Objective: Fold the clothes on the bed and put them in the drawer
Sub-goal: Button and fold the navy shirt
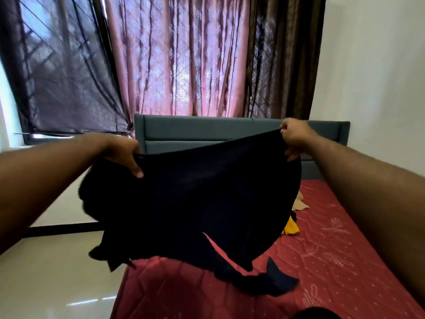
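Note:
A dark navy garment (190, 203) hangs spread in the air above the bed (333, 261), its lower end trailing onto the red mattress. My left hand (122, 153) grips its upper left edge, thumb over the cloth. At the upper right corner my right hand (295, 137) pinches the edge. Both arms are stretched forward. A yellow garment (291, 227) and a beige one (300, 202) lie on the mattress behind the dark cloth, mostly hidden by it. No drawer is in view.
A grey padded headboard (207, 132) stands at the far end of the bed before pink and brown curtains (179, 56). Glossy tiled floor (53, 272) runs along the bed's left side. A white wall (379, 65) is on the right.

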Demonstrator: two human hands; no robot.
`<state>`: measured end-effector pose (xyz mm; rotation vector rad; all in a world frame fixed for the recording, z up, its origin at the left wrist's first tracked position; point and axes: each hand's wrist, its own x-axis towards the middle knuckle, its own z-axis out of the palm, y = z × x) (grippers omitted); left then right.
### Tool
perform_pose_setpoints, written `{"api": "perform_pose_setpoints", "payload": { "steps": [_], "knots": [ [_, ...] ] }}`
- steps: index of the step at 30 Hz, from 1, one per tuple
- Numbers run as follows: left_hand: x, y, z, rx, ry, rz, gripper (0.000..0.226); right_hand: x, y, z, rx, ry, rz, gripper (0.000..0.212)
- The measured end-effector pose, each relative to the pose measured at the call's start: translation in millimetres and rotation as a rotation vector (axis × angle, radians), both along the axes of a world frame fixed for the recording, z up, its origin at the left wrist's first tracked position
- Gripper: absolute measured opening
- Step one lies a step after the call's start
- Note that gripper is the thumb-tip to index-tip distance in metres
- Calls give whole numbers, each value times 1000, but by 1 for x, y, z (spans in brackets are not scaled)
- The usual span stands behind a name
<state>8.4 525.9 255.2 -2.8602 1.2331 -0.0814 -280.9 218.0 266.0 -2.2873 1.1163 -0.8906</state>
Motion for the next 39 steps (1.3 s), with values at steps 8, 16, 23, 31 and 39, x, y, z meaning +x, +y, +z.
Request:
{"api": "perform_pose_setpoints", "payload": {
  "steps": [8,16,23,31,39],
  "knots": [
    [15,-9,-62,-124,604,281,41,29,-6,-20,67,-87,77,18],
    [68,-6,-166,-199,962,436,41,36,-38,-88,635,733,145,36],
    [18,-81,-140,-942,1274,270,29,66,-84,-88,-67,301,-37,14],
    [41,-156,97,-647,-268,-23,31,26,-96,79,-432,-403,-228,22],
    [24,-106,91,-335,-675,31,25,-31,-87,14,-549,-122,-127,10]
  ]
}}
